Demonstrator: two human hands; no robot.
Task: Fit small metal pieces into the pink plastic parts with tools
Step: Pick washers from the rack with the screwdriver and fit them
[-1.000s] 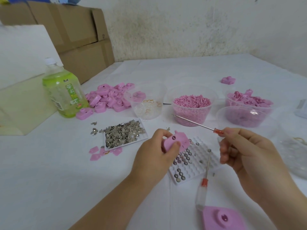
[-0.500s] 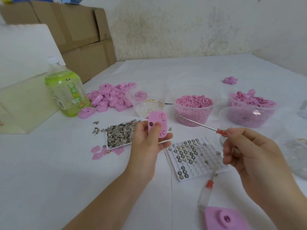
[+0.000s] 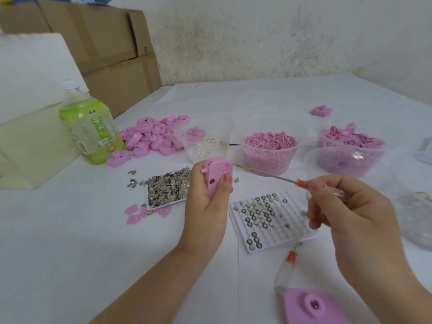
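Two hands, left hand [image 3: 205,206] gripping one pink part [image 3: 218,176], right hand [image 3: 350,220] pinching one screwdriver [image 3: 304,184]

A green drink bottle [image 3: 91,132] with a white cap stands upright near the left edge of the white-covered tabletop [image 3: 70,253]. Just beyond it a white panel [image 3: 30,73] leans, and stacked cardboard boxes [image 3: 105,43] fill the far left corner against a stained white wall [image 3: 280,38]. A small grey object [image 3: 426,150], partly cut off, lies at the right edge.

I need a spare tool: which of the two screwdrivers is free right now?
The lying screwdriver, its shaft across the edge of the white tray; the held screwdriver is gripped by the right hand.
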